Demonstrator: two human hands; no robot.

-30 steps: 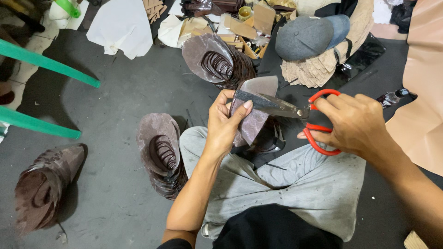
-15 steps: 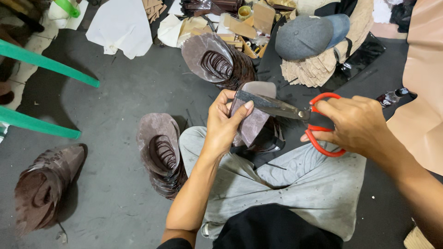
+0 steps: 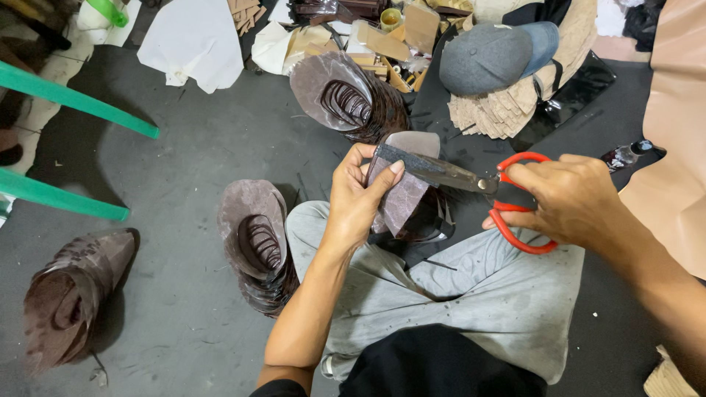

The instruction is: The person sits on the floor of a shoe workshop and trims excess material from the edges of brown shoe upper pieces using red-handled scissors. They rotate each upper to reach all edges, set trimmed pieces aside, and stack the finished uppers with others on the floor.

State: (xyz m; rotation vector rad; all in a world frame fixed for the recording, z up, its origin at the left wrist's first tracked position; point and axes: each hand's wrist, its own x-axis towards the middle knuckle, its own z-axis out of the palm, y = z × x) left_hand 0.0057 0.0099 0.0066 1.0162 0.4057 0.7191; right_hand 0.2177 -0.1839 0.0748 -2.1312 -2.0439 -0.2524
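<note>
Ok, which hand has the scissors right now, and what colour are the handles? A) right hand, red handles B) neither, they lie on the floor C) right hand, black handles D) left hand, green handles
A: the right hand has its fingers through the red loops of the scissors, blades laid against the brown piece that the left hand holds up.

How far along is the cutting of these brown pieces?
Already cut, it seems: three stacks of brown pieces on the floor, at and. In hand: the left hand holds one brown piece while the right hand works red-handled scissors across it. How many uncut pieces are left cannot be told.
</note>
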